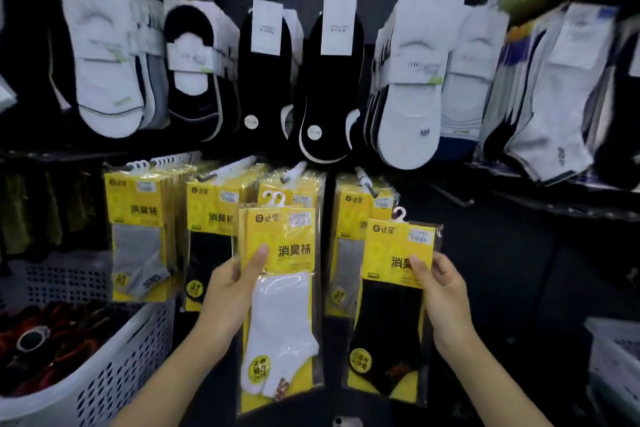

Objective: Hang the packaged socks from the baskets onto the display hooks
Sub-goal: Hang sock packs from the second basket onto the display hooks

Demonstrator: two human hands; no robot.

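Landmark being used: the hanging row of yellow packs [138, 225], being carried on the display hooks [228, 168].

A white-sock pack [280, 308] is being held upright by the left hand [228, 291], directly in front of the middle of that row and overlapping it. The pack is being pinched at its left edge: the thumb is being pressed on the yellow card front, the other fingers being curled round behind. Two white hanger loops are being shown at its top, so a second pack may be lying behind it; this cannot be told for certain.

A black-sock pack [391, 315] is being held by the right hand [443, 295], in front of the row's right end, slightly tilted. It is being gripped at its right edge, thumb on the front, fingers curled at the rim. Neither pack is being carried by a hook.

Below the row's left end, a white basket [114, 367] holding red and dark items [52, 340] is being seen. Above the row, white and black socks [408, 80] are being displayed.
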